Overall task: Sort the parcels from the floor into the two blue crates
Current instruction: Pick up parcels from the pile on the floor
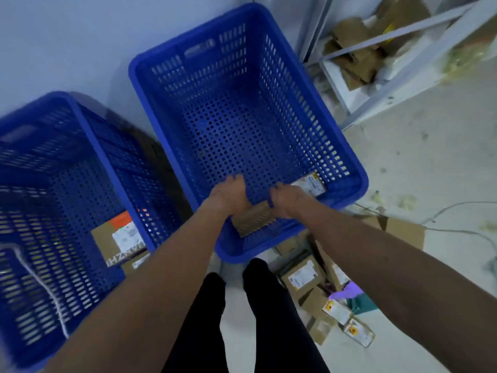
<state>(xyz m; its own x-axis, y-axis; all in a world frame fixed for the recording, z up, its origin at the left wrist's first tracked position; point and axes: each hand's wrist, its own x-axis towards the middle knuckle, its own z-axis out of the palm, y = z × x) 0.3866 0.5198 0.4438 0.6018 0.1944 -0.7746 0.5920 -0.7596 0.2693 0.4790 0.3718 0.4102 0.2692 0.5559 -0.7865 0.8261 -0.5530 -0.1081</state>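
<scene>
Two blue perforated crates stand against the wall. Both my hands reach into the right crate point(347, 168), low at its near wall. My left hand point(228, 195) and my right hand point(287, 197) hold a brown cardboard parcel point(252, 219) by its two ends, and my palms hide most of it. A second parcel with a white label point(312, 184) lies in that crate's near right corner. The left crate point(88, 135) holds a brown parcel with an orange and white label point(121, 235) and a second parcel point(135, 261) beside it. Several more parcels point(302, 275) lie on the floor at my right.
My legs in black trousers point(269, 305) stand just before the right crate. Another person's purple-gloved hand point(349, 289) reaches among the floor parcels. A grey metal shelf point(398, 84) with cardboard scraps stands at the back right. A thin cable point(457, 204) runs over the floor.
</scene>
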